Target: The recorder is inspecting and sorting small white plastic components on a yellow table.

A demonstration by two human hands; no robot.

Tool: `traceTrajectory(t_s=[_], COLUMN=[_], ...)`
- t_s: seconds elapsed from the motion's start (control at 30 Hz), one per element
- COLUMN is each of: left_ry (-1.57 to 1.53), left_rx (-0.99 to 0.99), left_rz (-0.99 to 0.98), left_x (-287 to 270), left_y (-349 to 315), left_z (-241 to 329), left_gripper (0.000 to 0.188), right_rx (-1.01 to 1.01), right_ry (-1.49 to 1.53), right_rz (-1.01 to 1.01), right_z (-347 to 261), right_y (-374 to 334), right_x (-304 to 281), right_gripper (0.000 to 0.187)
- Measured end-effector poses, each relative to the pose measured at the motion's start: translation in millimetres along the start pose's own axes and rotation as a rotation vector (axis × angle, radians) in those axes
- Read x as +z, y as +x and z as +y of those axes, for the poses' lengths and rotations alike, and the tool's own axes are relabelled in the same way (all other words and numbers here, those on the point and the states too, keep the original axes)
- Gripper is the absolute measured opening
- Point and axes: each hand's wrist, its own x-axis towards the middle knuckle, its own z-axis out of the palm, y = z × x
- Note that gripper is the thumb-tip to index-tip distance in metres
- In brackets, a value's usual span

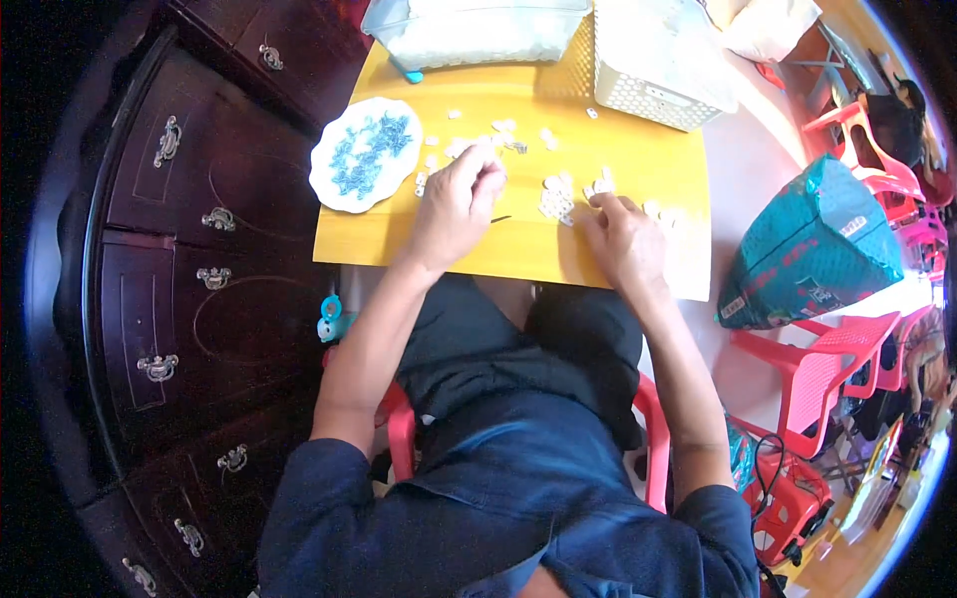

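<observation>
Over the yellow tabletop (399, 239), my left hand (461, 204) is closed in a pinch; whatever sits between its fingertips is too small to make out. A thin dark sliver (500, 218) shows just right of it. My right hand (630, 239) has its fingers curled down at a few small white pieces (601, 185), and what the fingertips grip is hidden. Left of that hand lies a cluster of small white pieces (556, 196). More white pieces (503, 127) are scattered beyond my left hand. A white scalloped plate (321, 179) at the left bears many small blue-grey bits (367, 151).
A clear plastic tub (478, 40) and a white perforated basket (658, 100) stand at the table's far side. Dark wooden drawers (189, 249) rise on the left. To the right are a teal bag (812, 254) and red plastic chairs (822, 374).
</observation>
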Motion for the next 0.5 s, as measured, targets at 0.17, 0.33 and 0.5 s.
traceTrajectory(t_s=[0.17,0.33,0.5], left_ry=[-0.377,-0.579,-0.71], left_rx=[-0.233,-0.29,-0.324], left_rz=[-0.009,-0.05,-0.104], left_x=[0.6,9.2,17.7], left_y=[-22.1,-34.3,-38.1], left_z=[3.4,-2.2,-3.8], left_gripper=[0.008,0.008,0.003], right_rx=[0.008,0.009,-0.007], right_ry=[-0.142,-0.115,-0.169], right_rz=[-0.028,-0.04,-0.048], right_z=[-1.6,-3.4,2.1], right_y=[4.1,6.0,1.1], right_x=[10.5,14.7,17.0], right_gripper=[0.016,0.015,0.017])
